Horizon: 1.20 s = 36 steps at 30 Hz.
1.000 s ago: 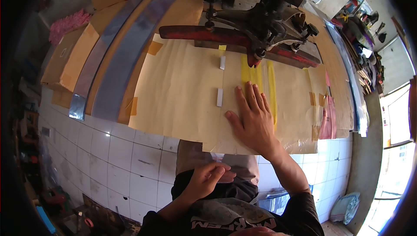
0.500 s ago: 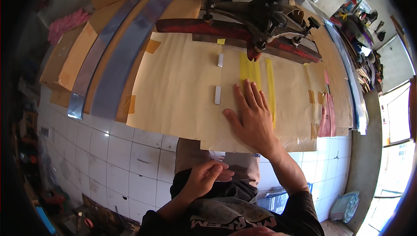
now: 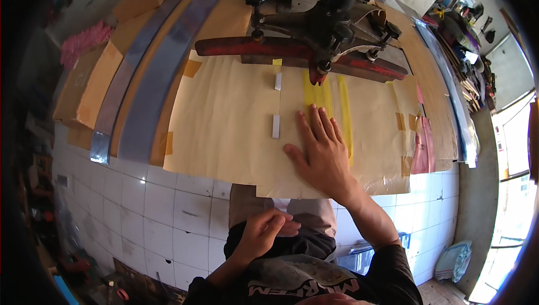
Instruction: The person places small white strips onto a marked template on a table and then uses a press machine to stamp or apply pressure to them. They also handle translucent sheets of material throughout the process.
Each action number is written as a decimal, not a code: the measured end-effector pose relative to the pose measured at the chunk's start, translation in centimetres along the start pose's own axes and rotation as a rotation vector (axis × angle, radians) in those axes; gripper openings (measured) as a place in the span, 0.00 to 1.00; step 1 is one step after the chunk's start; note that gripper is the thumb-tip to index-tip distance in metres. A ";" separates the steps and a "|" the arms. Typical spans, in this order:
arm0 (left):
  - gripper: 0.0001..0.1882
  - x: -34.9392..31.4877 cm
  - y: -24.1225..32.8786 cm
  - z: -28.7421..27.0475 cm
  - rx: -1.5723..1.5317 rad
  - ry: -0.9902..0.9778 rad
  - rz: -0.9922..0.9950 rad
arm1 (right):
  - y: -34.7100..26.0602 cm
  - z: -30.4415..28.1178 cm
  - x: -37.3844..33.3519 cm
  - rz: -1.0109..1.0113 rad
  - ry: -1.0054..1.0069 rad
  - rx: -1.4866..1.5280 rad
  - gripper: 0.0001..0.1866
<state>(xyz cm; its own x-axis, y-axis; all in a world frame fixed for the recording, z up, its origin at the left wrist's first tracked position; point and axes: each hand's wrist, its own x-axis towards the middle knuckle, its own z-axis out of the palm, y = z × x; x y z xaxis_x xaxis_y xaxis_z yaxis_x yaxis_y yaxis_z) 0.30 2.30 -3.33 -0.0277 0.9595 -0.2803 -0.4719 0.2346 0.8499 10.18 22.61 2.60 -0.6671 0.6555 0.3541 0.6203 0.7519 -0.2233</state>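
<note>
My right hand (image 3: 324, 150) lies flat on a large tan sheet (image 3: 224, 131), fingers pointing away from me. Its fingertips reach the lower part of a yellow strip (image 3: 318, 89), and a narrower yellow strip (image 3: 346, 120) runs just right of the fingers. Left of the hand are two small white pieces (image 3: 275, 126) on the sheet. In front of my body, below the sheet's near edge, my left hand (image 3: 264, 231) is held loosely closed, thumb over curled fingers; whether anything is inside is hidden.
A machine head with a red-edged dark bar (image 3: 252, 46) and black knobs spans the sheet's far side. On the left lie bluish clear plastic strips (image 3: 151, 92) beside a cardboard box (image 3: 90, 86). At right are stacked boards (image 3: 441, 120) and a pink piece (image 3: 423, 148).
The view has shifted slightly, so the machine bar sits a little lower in the picture. My right hand stays flat on the sheet, and my left hand keeps its closed pose.
</note>
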 end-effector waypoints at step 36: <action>0.18 0.5 -0.5 -0.2 0.008 0.002 -0.003 | 0.3 -0.1 0.0 -0.004 0.006 0.019 0.34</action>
<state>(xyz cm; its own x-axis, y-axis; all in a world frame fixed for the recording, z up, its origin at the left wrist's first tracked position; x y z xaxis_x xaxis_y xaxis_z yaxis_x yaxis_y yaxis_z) 0.32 2.64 -3.96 -0.0279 0.9586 -0.2833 -0.4651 0.2384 0.8525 10.38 22.84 2.64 -0.6672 0.6520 0.3603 0.6095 0.7558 -0.2391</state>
